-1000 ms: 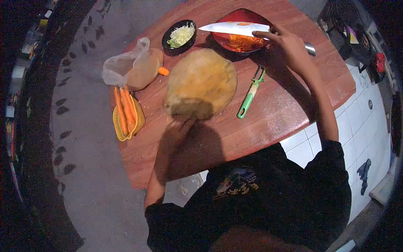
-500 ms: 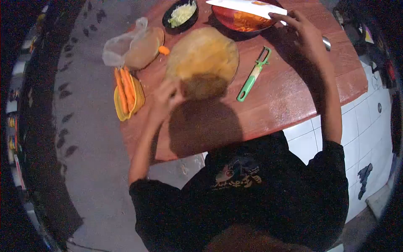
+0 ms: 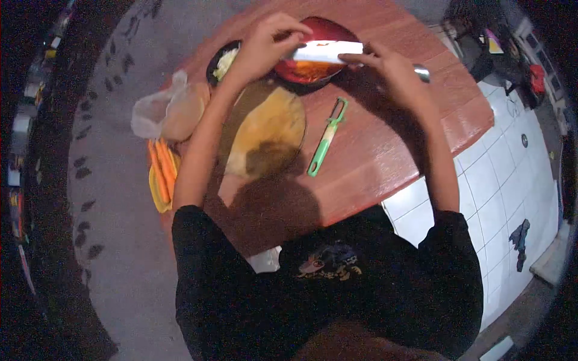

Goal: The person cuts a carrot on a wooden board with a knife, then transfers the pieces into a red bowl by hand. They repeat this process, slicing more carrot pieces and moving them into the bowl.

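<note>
A white flat grater or slicer [image 3: 328,52] lies across a red bowl [image 3: 313,30] that has orange shreds in it. My right hand [image 3: 385,66] has its fingers closed on the tool's right end. At the tool's left end is my left hand [image 3: 274,45], thumb and fingers bent close together; whether they pinch something is hidden. Below the bowl sits a round wooden board [image 3: 271,129], partly covered by my left forearm. A green peeler [image 3: 326,141] rests on the table to the right of the board.
A black bowl of pale shreds [image 3: 226,64] is behind my left forearm. Left of the board, a clear plastic bag [image 3: 153,111] lies near carrots [image 3: 161,168] in a yellow tray [image 3: 158,191]. A shiny metal object [image 3: 421,73] stands at the right on the red-brown table [image 3: 373,153].
My left hand has moved from beside the board up to the left end of the white tool. My right hand stays at its right end. The whole view has shifted.
</note>
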The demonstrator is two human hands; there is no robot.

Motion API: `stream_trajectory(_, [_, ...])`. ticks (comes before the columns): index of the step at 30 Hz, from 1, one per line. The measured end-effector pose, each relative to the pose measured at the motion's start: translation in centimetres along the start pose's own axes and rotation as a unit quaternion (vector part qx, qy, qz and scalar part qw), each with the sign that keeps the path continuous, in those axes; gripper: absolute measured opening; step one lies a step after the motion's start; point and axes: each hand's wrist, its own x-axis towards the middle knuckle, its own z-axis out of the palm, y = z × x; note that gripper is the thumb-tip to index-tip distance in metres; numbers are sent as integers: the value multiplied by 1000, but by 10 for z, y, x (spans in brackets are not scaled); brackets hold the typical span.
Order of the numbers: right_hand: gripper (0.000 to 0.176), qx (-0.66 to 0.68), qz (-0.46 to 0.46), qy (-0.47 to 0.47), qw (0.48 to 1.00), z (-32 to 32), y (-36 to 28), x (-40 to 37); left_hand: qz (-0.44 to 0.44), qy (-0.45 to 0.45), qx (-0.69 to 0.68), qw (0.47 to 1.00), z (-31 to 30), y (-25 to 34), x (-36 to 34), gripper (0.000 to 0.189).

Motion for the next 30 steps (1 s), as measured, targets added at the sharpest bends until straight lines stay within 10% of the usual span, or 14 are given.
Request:
stream_trajectory(19, [35,-24,16,-48,998,-2,12,-1,112,-170,158,966,32,-28,29,20])
stream_trajectory(30, [35,15,34,-52,998,-7,-3,0,72,-53,136,987,28,-37,38,15])
